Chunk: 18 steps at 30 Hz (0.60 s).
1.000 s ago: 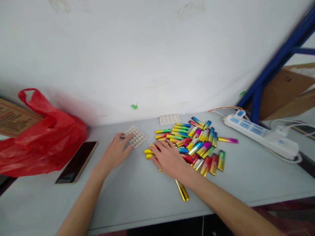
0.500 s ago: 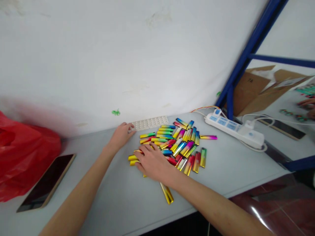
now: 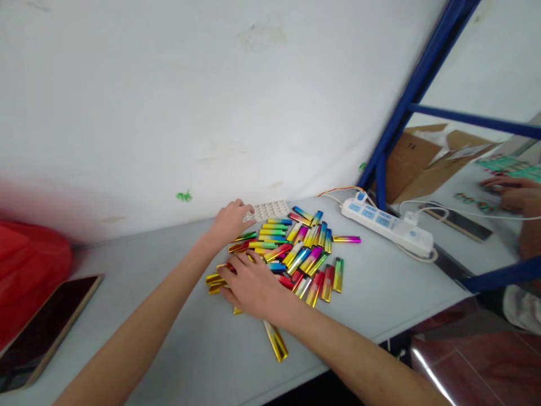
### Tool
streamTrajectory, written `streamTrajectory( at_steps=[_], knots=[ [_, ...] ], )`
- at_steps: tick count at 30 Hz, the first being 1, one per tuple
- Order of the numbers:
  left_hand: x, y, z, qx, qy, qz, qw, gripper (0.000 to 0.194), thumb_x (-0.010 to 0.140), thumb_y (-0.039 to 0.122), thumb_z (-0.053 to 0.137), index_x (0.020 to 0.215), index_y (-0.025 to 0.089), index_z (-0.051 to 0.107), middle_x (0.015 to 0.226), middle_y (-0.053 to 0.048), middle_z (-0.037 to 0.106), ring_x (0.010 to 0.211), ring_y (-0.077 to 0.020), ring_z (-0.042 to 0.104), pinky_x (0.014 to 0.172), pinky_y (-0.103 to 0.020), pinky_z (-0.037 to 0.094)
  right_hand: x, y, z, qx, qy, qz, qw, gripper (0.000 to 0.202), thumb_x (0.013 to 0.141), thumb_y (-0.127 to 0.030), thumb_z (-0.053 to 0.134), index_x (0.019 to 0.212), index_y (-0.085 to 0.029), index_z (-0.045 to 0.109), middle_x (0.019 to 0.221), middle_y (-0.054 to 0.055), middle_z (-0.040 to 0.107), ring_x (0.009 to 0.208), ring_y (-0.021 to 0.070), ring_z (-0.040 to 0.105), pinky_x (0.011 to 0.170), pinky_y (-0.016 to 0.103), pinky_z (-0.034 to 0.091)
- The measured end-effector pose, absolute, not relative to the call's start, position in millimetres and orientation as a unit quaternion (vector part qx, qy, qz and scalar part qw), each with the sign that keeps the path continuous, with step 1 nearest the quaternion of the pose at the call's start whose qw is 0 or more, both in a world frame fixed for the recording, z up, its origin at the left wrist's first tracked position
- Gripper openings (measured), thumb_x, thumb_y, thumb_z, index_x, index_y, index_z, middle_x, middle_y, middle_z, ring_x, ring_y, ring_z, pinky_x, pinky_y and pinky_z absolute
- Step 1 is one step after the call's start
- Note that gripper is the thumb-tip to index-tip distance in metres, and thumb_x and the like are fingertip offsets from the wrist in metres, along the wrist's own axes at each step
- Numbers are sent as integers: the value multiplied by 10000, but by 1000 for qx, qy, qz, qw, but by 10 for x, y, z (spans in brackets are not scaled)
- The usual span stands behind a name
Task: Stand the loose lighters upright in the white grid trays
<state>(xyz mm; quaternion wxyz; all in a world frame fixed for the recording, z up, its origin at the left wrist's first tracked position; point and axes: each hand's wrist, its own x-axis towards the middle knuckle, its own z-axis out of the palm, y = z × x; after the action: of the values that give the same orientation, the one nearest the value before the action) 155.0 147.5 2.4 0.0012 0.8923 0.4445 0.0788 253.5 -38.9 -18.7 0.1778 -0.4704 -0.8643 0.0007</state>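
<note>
Many shiny lighter-like pieces (image 3: 313,260) in yellow, red, blue, green and purple lie in a loose pile on the grey table (image 3: 190,344). My left hand (image 3: 231,221) is over the pile's back left edge, beside a white grid-like tray (image 3: 270,210) against the wall. Its fingers are curled, and what they hold, if anything, is hidden. My right hand (image 3: 249,282) rests on the pile's left front part with its fingers spread over several pieces. A gold piece (image 3: 275,341) lies apart, below my right wrist.
A white power strip (image 3: 386,224) with cables lies at the right, by a blue metal frame (image 3: 380,180). A phone-like slab (image 3: 46,327) and a red plastic bag (image 3: 31,276) are at the left. Beyond the frame are a cardboard box (image 3: 409,163), another phone (image 3: 459,221) and another person's hand (image 3: 515,192).
The view has shifted to the right. My left hand has moved right along the tray, over the pile's back left edge. My right hand stays on the pile, nearly unchanged.
</note>
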Motion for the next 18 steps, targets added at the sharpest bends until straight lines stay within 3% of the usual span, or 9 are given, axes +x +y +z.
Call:
streamTrajectory(
  at_steps=[5, 9, 13, 18],
  knots=[
    [1753, 1635, -106, 905, 412, 94, 39, 128, 945, 317, 789, 1047, 244, 816, 1125, -81, 709, 1069, -286, 717, 1008, -384, 573, 2557, -375, -194, -462, -868, -6, 179, 312, 1164, -423, 578, 1293, -174, 714, 1261, 115, 751, 1217, 292, 654, 1106, 472, 489],
    [1740, 1652, -111, 910, 388, 129, 66, 98, 953, 282, 727, 960, 222, 804, 1059, -80, 704, 979, -265, 714, 985, -383, 592, 2564, -370, -206, -454, -873, -11, 177, 305, 1170, -417, 563, 1288, -173, 705, 1244, 120, 751, 1216, 289, 650, 1097, 462, 492],
    [1625, 1595, -6, 904, 380, 172, 92, 148, 971, 289, 665, 981, 201, 784, 1045, -76, 700, 915, -234, 711, 995, -399, 614, 2570, -386, -193, -459, -871, -7, 177, 316, 1163, -421, 584, 1329, -177, 697, 1305, 125, 746, 1232, 290, 647, 1135, 471, 482],
    [1217, 1331, 203, 878, 397, 232, 131, 278, 1016, 428, 594, 1048, 198, 747, 1180, -108, 685, 925, -227, 731, 912, -396, 675, 2598, -414, -131, -455, -871, 1, 186, 354, 1169, -456, 575, 1342, -176, 707, 1352, 134, 725, 1257, 299, 642, 1173, 488, 480]
  ],
)
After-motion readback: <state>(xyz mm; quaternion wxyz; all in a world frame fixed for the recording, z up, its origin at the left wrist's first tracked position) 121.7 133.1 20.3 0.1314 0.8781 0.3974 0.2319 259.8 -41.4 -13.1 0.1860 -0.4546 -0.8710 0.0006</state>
